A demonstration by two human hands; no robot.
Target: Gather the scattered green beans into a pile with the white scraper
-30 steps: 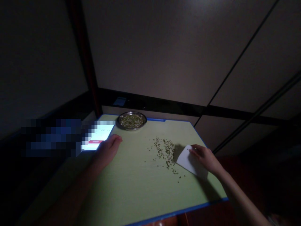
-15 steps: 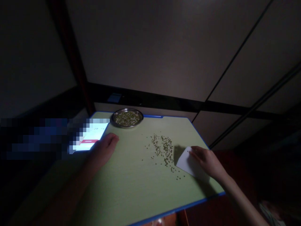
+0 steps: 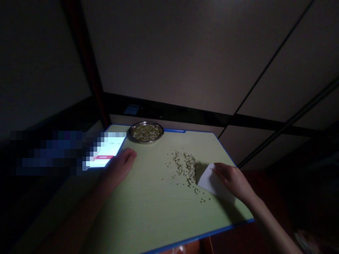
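Note:
Small dark-green seeds, like mung beans point(image 3: 188, 165), lie scattered over the middle of a pale green table point(image 3: 148, 208). My right hand point(image 3: 233, 178) pinches a white card point(image 3: 210, 180) at its upper edge. The card is tilted, with its left edge down beside the right side of the seeds; my hand covers part of it. My left hand point(image 3: 125, 160) rests at the left of the table, its fingers curled in a loose fist, with nothing visible in it. A round steel plate point(image 3: 146, 141) beyond it holds more greenish seeds.
Left of my left hand is a bright screen point(image 3: 106, 150), partly pixelated. The table has a blue rim point(image 3: 201, 235). Pale panels point(image 3: 169, 63) with a dark band stand behind it. Under the front edge is an orange-brown surface point(image 3: 182, 248).
The view has shifted slightly, so most things sit a little further right. The card appears slightly closer to the seeds. My left hand stays in its place on the table.

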